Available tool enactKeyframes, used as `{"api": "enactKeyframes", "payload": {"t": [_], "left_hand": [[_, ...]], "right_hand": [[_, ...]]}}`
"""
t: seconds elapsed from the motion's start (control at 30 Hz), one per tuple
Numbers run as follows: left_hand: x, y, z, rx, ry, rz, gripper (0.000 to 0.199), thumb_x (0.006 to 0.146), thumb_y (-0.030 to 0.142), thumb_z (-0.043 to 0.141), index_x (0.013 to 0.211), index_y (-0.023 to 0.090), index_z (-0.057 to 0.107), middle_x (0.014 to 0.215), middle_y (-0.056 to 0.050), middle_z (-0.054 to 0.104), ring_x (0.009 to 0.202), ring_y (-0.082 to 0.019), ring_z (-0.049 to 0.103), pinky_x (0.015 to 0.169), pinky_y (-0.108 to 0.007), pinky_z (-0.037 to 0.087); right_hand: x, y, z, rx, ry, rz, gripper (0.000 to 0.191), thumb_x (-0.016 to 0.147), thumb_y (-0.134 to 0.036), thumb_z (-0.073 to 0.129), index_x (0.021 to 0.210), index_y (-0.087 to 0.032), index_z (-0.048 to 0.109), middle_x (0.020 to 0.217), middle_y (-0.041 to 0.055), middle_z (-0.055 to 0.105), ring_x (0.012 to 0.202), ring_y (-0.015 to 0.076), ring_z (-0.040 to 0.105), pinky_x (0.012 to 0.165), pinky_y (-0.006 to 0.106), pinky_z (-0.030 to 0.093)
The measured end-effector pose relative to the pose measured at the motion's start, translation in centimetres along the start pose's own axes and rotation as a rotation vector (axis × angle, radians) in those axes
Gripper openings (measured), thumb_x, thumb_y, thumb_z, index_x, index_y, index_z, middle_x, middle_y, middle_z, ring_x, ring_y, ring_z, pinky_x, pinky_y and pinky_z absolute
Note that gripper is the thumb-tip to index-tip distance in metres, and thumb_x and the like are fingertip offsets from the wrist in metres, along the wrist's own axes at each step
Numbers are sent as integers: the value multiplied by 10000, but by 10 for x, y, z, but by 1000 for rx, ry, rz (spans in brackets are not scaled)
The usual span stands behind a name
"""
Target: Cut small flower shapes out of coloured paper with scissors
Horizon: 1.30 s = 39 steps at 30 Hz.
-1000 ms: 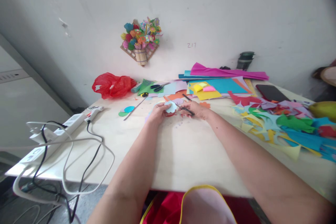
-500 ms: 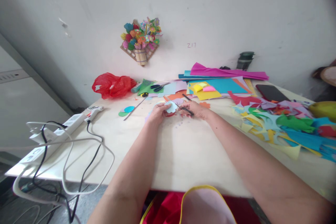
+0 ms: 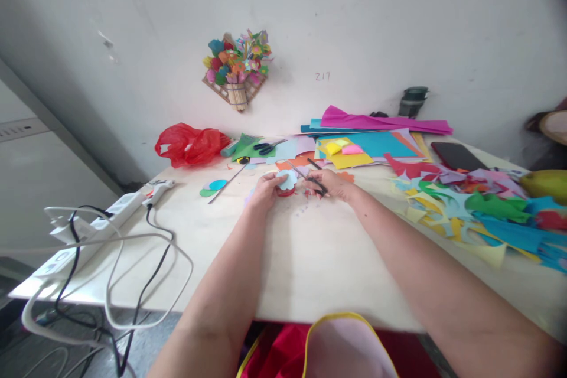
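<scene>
Between the thumb and fingers of my left hand [image 3: 267, 190] is a light blue scalloped paper piece [image 3: 287, 179]. My right hand [image 3: 326, 183] is closed round the black handles of a pair of scissors [image 3: 319, 188], whose blades point up and to the left, just right of the paper. A small round red object [image 3: 286, 192] lies beneath the paper. Tiny scraps are scattered on the table below the hands. An orange paper flower [image 3: 346, 176] lies behind my right wrist, partly hidden.
Paper scraps [image 3: 443, 212] and a phone [image 3: 458, 156] lie at the right. Coloured sheets [image 3: 385, 145], a second pair of scissors [image 3: 264, 147] and a red bag [image 3: 191, 144] line the back. A power strip [image 3: 106, 224] with cables occupies the left.
The scissors have shifted, and their blades now point farther up, apart from the paper's right edge. The paper has moved very slightly left in my left hand.
</scene>
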State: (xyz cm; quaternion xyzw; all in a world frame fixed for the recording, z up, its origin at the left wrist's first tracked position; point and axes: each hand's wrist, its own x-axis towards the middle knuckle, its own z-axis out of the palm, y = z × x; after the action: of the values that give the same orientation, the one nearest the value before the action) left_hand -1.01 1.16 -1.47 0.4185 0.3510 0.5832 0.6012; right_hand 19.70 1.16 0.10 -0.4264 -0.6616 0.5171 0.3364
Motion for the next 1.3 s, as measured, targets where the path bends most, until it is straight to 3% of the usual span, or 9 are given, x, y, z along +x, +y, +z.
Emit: {"api": "enactKeyframes", "payload": {"t": [0.1,0.3,0.53,0.7,1.03,1.3], "left_hand": [[0,0,0,10,-7,4,354,492,247,963,615,118,657,614,-54,674,561,-151,617,558,-266,473],[4,-3,-2,-1,32,32,345,536,212,956,598,133,626,599,-29,657,548,-125,604,556,-246,461],[8,-7,-6,-64,71,60,358,529,210,964,611,140,622,603,-16,634,557,-127,598,602,-288,517],[11,-10,-4,-76,111,87,379,563,204,947,584,158,572,577,-6,601,528,-118,572,557,-272,475],[9,-7,2,-94,143,94,438,543,198,937,587,175,501,552,33,574,506,-96,538,577,-266,477],[9,-8,3,-124,164,88,411,513,158,913,578,176,508,544,22,572,506,-97,523,548,-255,439]], "right_hand": [[-4,-3,-1,-15,21,-25,230,779,-281,798,720,-163,609,580,-2,659,385,62,517,305,150,265],[-5,-7,2,18,-24,17,195,850,-256,743,739,-153,620,596,25,693,394,75,558,303,146,296],[-6,-10,8,4,-17,-7,271,826,-319,779,711,-174,581,581,9,689,410,79,580,312,146,284],[-6,-11,13,-17,-11,-11,311,807,-361,789,693,-180,563,560,2,670,412,82,573,327,155,283],[3,-1,18,-35,18,-42,261,802,-368,773,734,-173,614,580,-1,653,421,108,599,328,183,285],[-2,-6,21,1,38,-16,237,840,-327,752,734,-167,613,562,-12,636,403,89,570,326,172,295]]}}
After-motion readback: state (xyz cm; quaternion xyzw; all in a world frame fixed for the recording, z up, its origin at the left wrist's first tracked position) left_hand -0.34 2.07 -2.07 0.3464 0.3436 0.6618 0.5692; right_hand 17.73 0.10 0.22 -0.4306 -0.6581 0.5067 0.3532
